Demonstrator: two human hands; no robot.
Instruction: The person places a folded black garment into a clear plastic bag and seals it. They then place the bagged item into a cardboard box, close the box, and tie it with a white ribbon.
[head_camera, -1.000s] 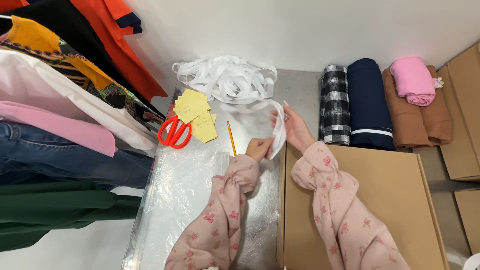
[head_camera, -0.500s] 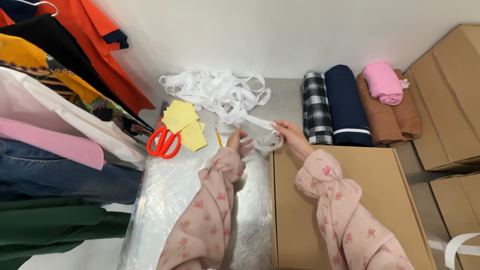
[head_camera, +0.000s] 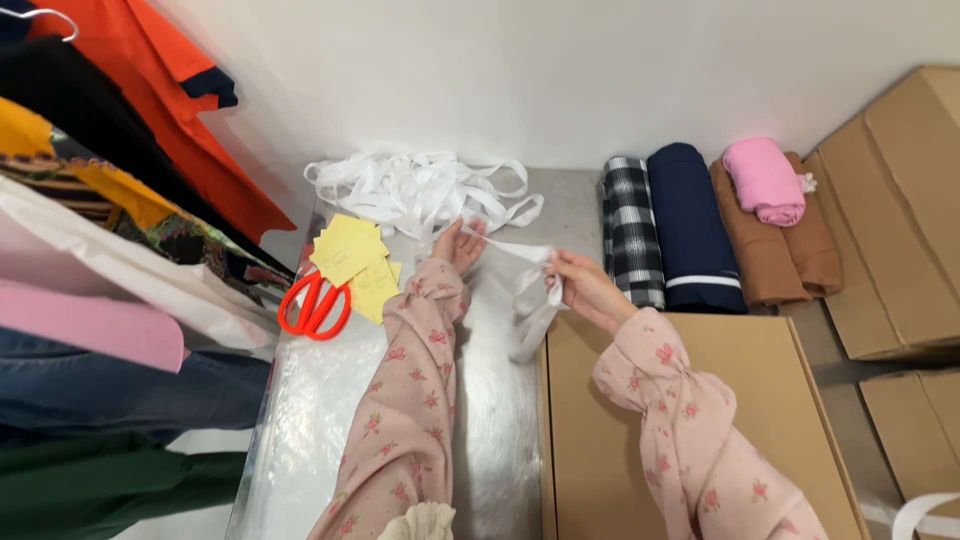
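— While my fingers are busy, tell me what sits around them, biggest first.

— Left of my left hand (head_camera: 458, 245) hangs a rack of clothes (head_camera: 90, 250), orange, black, white, pink and denim. Under my right forearm lies a flat cardboard box (head_camera: 690, 430), with more cartons (head_camera: 900, 230) further right. Beyond my right hand (head_camera: 580, 285) stand rolled fabrics: a checked one (head_camera: 628, 230), a navy one (head_camera: 690, 225), a brown one (head_camera: 770, 250) with a pink roll (head_camera: 765, 180) on top.

— And the work itself?

— Just past my left fingertips is a loose heap of white ribbon (head_camera: 415, 190) on the shiny tabletop (head_camera: 330, 400). One strand of ribbon (head_camera: 515, 250) runs from that hand across to the right. My left fingers are pinching it near the heap; my right fingers are closed on the other end, where it loops and droops toward the box edge.

— How far along, would you say?

— I'd judge early: one length is drawn out, nothing looks cut, and most of the heap is untouched. Orange scissors (head_camera: 315, 305) and yellow paper tags (head_camera: 355, 260) lie left of my left wrist, unused as far as I can see.
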